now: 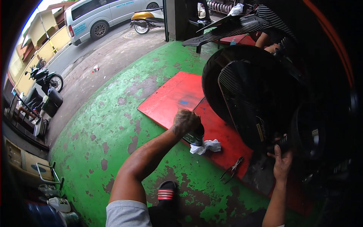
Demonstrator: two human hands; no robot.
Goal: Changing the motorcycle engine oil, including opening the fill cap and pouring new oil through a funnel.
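My left hand [186,122] is closed around the top of a dark can or bottle [196,137] that stands on the edge of a red lift platform [172,98]. A crumpled white rag [206,146] lies right beside the can. My right hand [281,160] reaches up under the rear of a black scooter [261,94] and grips a dark part near its wheel hub; what it holds there is too dark to make out. A pair of pliers [231,170] lies on the platform edge between my hands.
The floor is worn green paint [113,132]. My sandalled foot [166,191] rests on it. Another person's arm [266,41] shows behind the scooter. Outside stand a silver van [102,15], a yellow scooter [145,19] and a parked motorbike [45,77]. Boxes and clutter sit at left.
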